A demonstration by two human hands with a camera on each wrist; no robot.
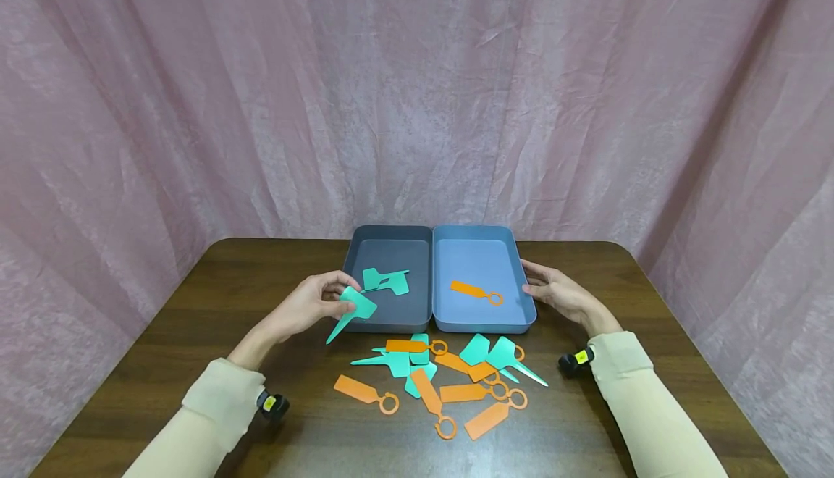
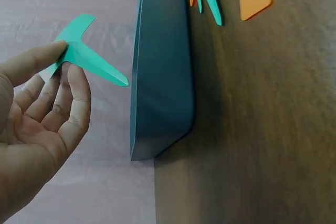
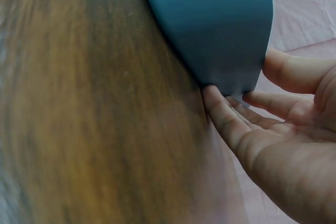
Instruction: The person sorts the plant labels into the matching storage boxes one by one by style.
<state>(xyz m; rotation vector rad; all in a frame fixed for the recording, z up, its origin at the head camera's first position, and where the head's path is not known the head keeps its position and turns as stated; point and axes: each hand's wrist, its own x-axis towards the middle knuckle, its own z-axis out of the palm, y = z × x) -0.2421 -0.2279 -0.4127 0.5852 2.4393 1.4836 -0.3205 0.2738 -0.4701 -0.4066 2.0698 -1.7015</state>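
Observation:
My left hand point(image 1: 316, 304) pinches a green plant label point(image 1: 358, 303) between thumb and fingers, over the dark grey tray's point(image 1: 354, 253) near left corner. In the left wrist view the label's pointed stem point(image 2: 102, 67) slants toward the tray wall. Two more green plant labels point(image 1: 395, 284) lie overlapping inside that tray. My right hand point(image 1: 560, 293) touches the outer right wall of the blue tray point(image 1: 524, 297), its fingers fairly straight, fingertips low on the wall and thumb at the rim. One orange tag with a ring end point(image 1: 469, 290) lies in the blue tray.
In front of the trays lies a loose pile of green labels point(image 1: 502, 353) and orange ring tags point(image 1: 489, 420), some overlapping. Both trays stand side by side at the back of the wooden table point(image 1: 260, 275). A pink curtain point(image 1: 417, 101) hangs behind.

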